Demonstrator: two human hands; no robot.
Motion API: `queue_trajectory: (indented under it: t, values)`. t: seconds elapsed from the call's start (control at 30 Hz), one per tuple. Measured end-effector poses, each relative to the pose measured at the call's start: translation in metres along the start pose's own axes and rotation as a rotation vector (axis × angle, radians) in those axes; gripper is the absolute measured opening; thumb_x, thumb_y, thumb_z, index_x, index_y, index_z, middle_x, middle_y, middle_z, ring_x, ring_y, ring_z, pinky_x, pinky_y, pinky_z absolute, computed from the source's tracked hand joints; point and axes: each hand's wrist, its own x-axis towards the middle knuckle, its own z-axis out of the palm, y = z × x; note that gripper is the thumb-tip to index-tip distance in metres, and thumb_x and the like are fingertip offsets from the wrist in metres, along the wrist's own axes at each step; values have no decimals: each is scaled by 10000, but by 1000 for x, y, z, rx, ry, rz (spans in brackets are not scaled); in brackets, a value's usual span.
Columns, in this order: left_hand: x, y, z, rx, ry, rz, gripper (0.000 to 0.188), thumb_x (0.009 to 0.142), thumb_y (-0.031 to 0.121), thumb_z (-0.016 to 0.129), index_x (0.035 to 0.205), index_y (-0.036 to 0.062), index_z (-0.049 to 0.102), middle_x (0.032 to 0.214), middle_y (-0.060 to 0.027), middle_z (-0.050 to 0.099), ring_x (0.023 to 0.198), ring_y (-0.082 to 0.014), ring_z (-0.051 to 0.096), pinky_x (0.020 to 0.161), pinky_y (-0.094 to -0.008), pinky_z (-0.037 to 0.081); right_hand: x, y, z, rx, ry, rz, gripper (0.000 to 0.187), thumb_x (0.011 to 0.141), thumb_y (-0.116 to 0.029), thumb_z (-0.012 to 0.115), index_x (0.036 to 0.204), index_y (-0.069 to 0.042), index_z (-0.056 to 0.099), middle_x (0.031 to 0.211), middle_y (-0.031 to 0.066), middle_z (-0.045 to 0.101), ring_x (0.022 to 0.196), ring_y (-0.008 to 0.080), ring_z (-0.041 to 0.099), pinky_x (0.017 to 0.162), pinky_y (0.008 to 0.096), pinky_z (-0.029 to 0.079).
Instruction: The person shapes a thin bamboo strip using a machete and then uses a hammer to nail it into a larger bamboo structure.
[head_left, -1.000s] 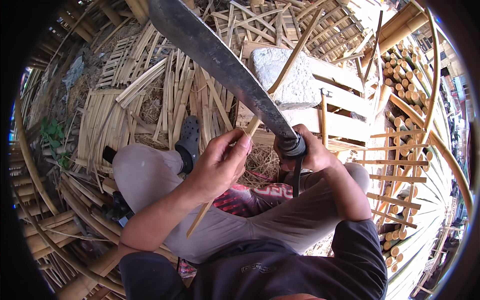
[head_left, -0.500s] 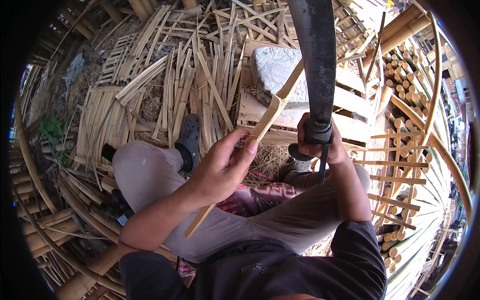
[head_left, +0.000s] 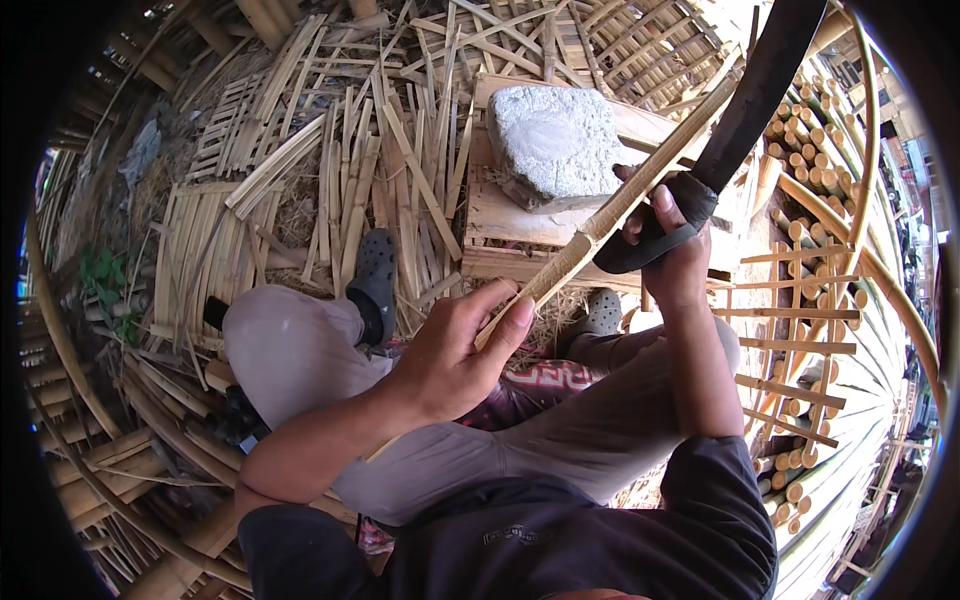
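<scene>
The machete (head_left: 750, 120) has swung rightward; the right hand (head_left: 678, 255) grips its handle, fingers apparently touching the bamboo strip (head_left: 575, 255). The left hand (head_left: 455, 350) pinches that strip, slanting above the crate's (head_left: 500, 258) near edge. Likely mid-trimming; the next move calls for blade-clear fingers.

A pale, jointed bamboo strip (head_left: 602, 221) slants up rightward beside a dark, broad-bladed, similarly tilted machete (head_left: 755, 105).

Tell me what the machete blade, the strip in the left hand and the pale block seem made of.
Machete blade: likely steel, dark and dull, by its flat curved form.
Strip: probably bamboo, unpainted, with a node ridge across it.
Block: stone or concrete, unclear which; rough, grainy, whitish.
</scene>
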Motion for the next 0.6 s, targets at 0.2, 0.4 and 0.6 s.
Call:
queue_trajectory:
  t: [0.2,0.4,0.6]
  values:
    - [7,3,10,-33,-5,-175,377,1082,269,470,825,-1,526,530,-92,507,469,-211,543,514,-394,414,5,-1,-21,320,-21,132,232,917,-156,692,1005,27,581,736,36,538,620,132,459,628,303,421]
    - [8,-9,11,392,3,142,395,1081,187,430,800,-26,606,605,-75,640,561,-137,669,550,-281,542,3,-5,-18,303,98,197,169,889,-108,686,903,49,625,676,3,487,666,132,475,663,294,406]
    - [17,-7,-5,265,283,148,193,1007,121,550,933,-31,642,727,-119,694,675,-199,725,623,-304,581,5,-11,-26,248,99,144,155,875,-62,689,913,77,633,662,7,494,618,134,473,630,286,410]
